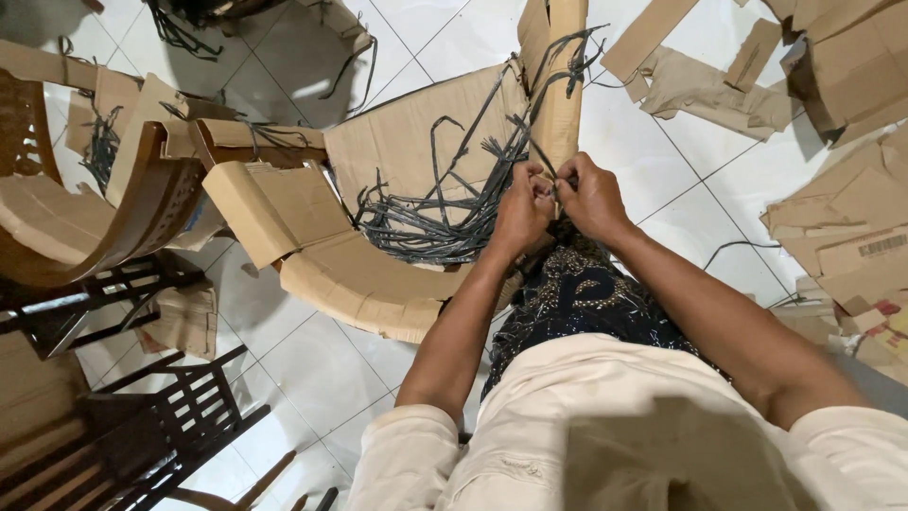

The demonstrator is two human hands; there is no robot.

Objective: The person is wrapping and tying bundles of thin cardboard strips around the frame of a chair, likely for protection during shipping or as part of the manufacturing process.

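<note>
My left hand [520, 210] and my right hand [590, 195] meet close together over my lap, both pinching a thin grey plastic strap [546, 188] between the fingertips. A tangled bundle of grey straps [445, 222] spreads out to the left of my hands. It lies on a curved piece wrapped in brown cardboard [378, 284]. A tall cardboard-wrapped part [558, 104] rises just behind my hands, with more straps hanging off it.
Dark wooden chair frames [142, 426] stand at the lower left. A curved wooden piece [104, 227] lies at the left. Flattened cardboard pieces [842, 237] are piled on the white tiled floor [662, 189] at the right and top.
</note>
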